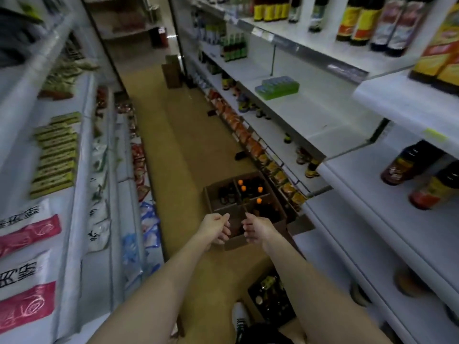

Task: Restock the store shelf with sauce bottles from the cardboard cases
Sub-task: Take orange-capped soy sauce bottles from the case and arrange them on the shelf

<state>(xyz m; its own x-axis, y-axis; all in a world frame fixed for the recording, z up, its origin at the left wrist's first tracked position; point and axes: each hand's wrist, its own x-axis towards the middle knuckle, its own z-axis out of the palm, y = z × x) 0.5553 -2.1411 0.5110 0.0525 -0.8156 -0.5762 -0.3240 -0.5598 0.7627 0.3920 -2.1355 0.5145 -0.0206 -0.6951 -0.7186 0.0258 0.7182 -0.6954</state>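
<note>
An open cardboard case (215, 194) stands on the floor beside the right-hand shelving. Card dividers split it, and dark sauce bottles with orange caps (250, 188) stand inside. My left hand (215, 227) and my right hand (258, 229) hang side by side over the near edge of the case, fingers loosely curled, thumbs forward, holding nothing. A second case of dark bottles (270, 301) sits on the floor near my feet. Two sauce bottles (422, 175) lie on the white shelf (372, 194) to my right.
Shelving lines the narrow aisle on both sides: packaged goods on the left (56, 155), bottles and snack packs on the right (260, 150). A green pack (277, 87) lies on a mid shelf. Tall cardboard boxes (172, 70) stand far down the aisle. My white shoe (240, 316) is below.
</note>
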